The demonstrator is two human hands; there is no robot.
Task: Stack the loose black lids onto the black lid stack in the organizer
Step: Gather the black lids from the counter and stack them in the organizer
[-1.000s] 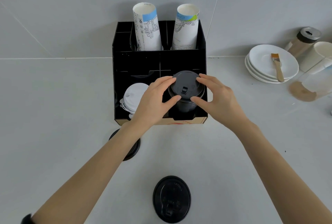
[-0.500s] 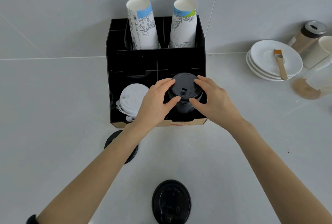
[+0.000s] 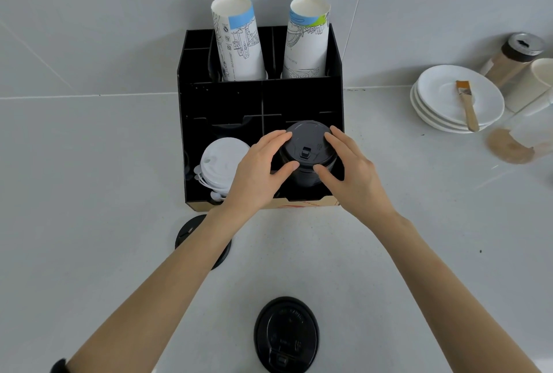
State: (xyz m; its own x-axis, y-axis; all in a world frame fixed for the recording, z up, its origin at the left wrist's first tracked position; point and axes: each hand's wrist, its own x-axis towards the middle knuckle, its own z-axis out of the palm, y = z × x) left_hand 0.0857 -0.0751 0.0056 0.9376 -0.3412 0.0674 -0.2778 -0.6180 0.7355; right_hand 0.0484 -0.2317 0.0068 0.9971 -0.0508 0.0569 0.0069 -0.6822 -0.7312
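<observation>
A black lid stack [image 3: 308,148] stands in the front right compartment of the black organizer [image 3: 227,103]. My left hand [image 3: 257,169] grips its left side and my right hand [image 3: 350,169] grips its right side, fingers wrapped around the top lid's rim. One loose black lid [image 3: 285,335] lies flat on the counter near the bottom edge. Another loose black lid [image 3: 191,232] lies in front of the organizer's left corner, half hidden under my left forearm.
A white lid stack [image 3: 220,163] fills the front left compartment. Two tall paper cup stacks [image 3: 239,40] stand in the back compartments. To the right sit white saucers [image 3: 454,103] with a brush [image 3: 466,103], a shaker jar [image 3: 511,58] and a white cup [image 3: 535,85].
Both hands have settled lower around the black lid stack, and the top lid sits further down. The view has shifted slightly.
</observation>
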